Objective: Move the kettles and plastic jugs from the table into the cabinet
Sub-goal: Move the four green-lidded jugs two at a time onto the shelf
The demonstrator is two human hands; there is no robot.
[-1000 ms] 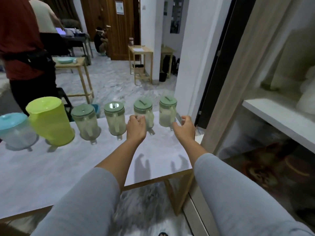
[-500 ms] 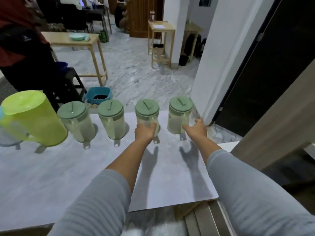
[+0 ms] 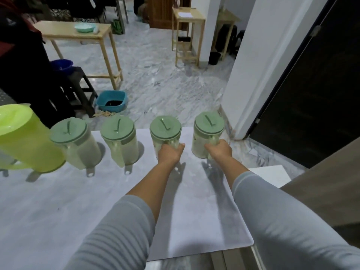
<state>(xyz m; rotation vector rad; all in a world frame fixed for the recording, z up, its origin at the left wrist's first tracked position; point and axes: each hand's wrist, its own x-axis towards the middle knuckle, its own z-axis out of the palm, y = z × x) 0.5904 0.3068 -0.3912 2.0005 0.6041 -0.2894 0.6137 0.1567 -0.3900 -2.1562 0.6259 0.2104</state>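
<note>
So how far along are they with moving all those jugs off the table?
Barely started, from what shows. Nothing looks put away: the cabinet is out of view. In hand: the left hand grips one green-lidded jug and the right hand grips the rightmost jug; whether either is lifted is unclear. Left on the table: two more green-lidded jugs and the lime pitcher.

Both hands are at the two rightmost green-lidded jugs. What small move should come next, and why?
Probably lift both straight up off the table. The left hand and right hand are each closed at a jug's handle side, second jug from the right and rightmost jug, both upright on the table.
</note>
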